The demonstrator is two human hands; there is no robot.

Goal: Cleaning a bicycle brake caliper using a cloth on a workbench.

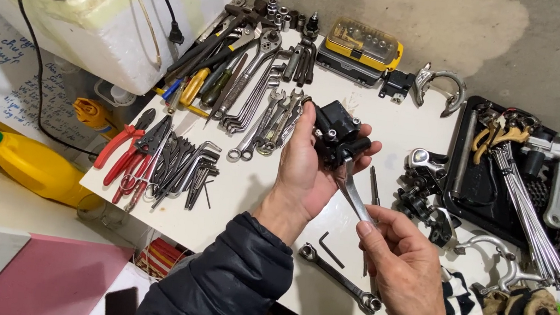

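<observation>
Over the white tabletop (397, 133) my left hand (307, 168) is clenched round a black lever body (336, 136), while my right hand (403, 254) pinches the tip of its silver lever (353, 191). I judge the body could twist loose and drop among the spanners (264, 116), since only my fingers brace it. My palm hides its underside, and I cannot make out any bolt

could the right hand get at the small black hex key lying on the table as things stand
Probably yes, once freed. The black hex key lies bare on the white table, just left of the right hand, nothing on top. But its fingers now pinch the silver lever.
</observation>
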